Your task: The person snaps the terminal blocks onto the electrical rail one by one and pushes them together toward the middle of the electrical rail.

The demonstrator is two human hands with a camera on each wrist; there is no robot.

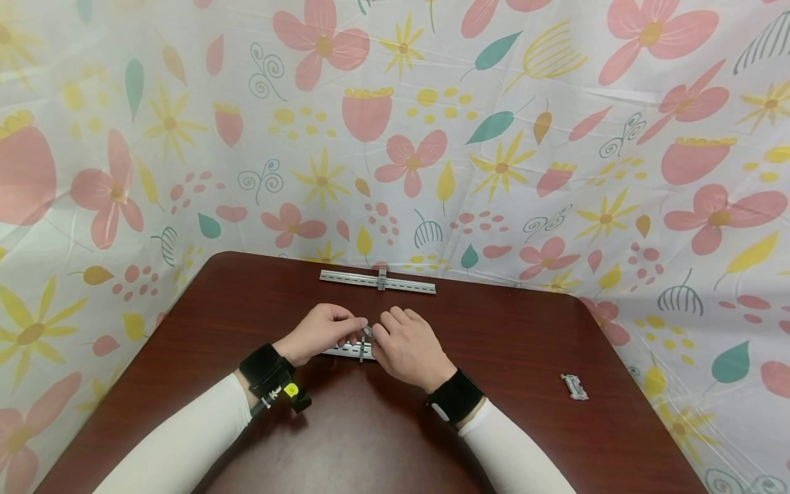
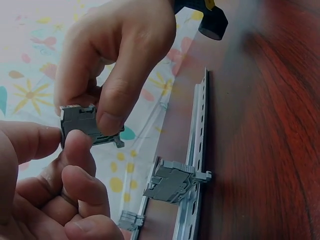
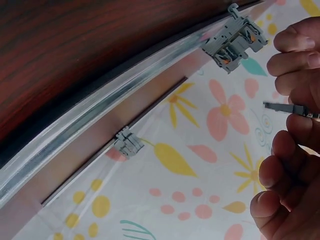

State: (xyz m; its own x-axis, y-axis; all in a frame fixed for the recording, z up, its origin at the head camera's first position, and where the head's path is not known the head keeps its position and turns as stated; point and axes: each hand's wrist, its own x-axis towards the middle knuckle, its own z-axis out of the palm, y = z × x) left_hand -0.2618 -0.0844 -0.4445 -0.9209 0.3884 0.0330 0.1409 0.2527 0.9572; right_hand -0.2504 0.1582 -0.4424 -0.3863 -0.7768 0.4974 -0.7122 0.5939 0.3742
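In front of me, my left hand [image 1: 324, 333] and right hand [image 1: 410, 346] meet over the near slotted metal rail [image 1: 336, 351]. Between their fingertips is a small grey terminal block [image 2: 77, 122], which both hands pinch, raised above the rail. Its lower edge, with a small hooked foot, shows in the left wrist view. The right wrist view catches the held block edge-on, partly covered by fingers. A second grey terminal block [image 2: 172, 182] sits across the near rail, just below the hands. My right hand hides the right end of that rail from the head camera.
Farther back lies another metal rail [image 1: 345, 277], with grey terminal blocks [image 1: 382, 278] mounted around its middle. A loose grey terminal block [image 1: 575, 387] lies on the right side of the dark brown table [image 1: 494, 412]. A flowered curtain [image 1: 413, 226] hangs behind the table.
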